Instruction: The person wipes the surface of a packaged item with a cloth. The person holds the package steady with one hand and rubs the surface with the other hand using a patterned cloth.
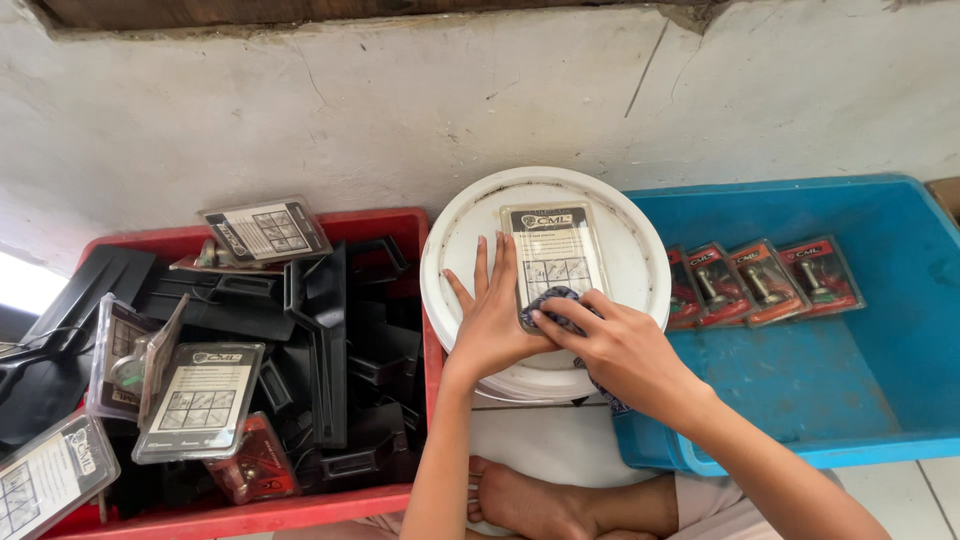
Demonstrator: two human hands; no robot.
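Note:
A clear blister pack [556,251] with a pale printed card lies flat on the round lid of a white bucket [635,215]. My left hand [490,318] rests flat on the lid, fingers spread, against the pack's left edge. My right hand [612,345] grips a small dark blue cloth [552,301] and presses it on the pack's lower end.
A red crate [380,225] on the left holds black plastic parts [325,340] and several similar blister packs [200,400]. A blue tub [860,400] on the right has a row of red-carded packs [760,280] lying on its floor. A rough white wall stands behind. My bare foot [520,505] shows below the bucket.

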